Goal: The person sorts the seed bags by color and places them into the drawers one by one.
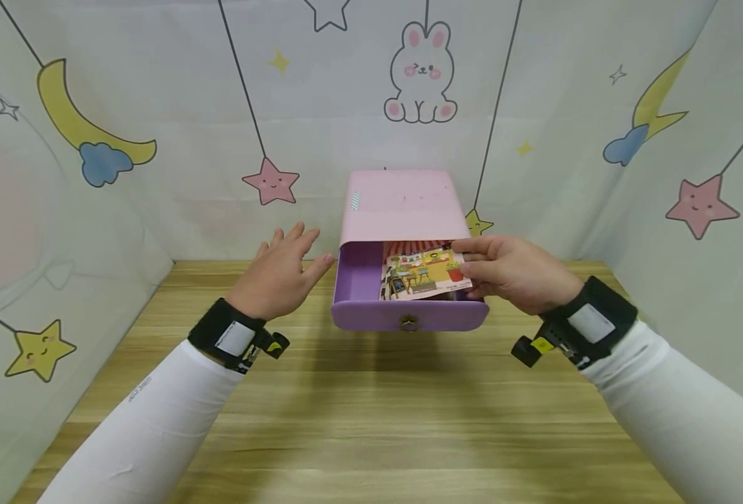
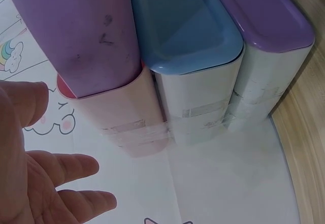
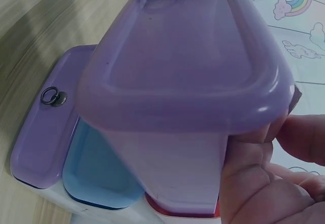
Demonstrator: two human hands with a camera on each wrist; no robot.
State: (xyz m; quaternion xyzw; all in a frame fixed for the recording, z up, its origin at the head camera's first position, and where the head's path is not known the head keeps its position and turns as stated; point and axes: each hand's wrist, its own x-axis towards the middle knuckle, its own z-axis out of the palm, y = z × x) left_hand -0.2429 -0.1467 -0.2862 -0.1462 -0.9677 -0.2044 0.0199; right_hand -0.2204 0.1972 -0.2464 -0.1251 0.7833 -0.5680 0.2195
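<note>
A picture card [image 1: 427, 273] with a yellow shop scene lies slanted at the top of a pulled-out purple drawer [image 1: 360, 271]. My right hand [image 1: 515, 271] pinches the card's right edge, its fingers reaching over the drawer's right wall. In the right wrist view the drawer front [image 3: 177, 61] covers most of the card, leaving only a dark corner by the fingers. To the left of the drawer, my left hand [image 1: 280, 269] is held in the air with fingers spread, holding nothing.
The drawer belongs to a pink cabinet [image 1: 406, 203] standing near the back of the wooden table [image 1: 371, 420]. Beneath it are a blue drawer [image 2: 193, 26] and another purple drawer [image 2: 269, 16], both pushed in. A red-and-white striped item [image 1: 409, 247] lies behind the card. Printed curtains [image 1: 189, 105] surround the table.
</note>
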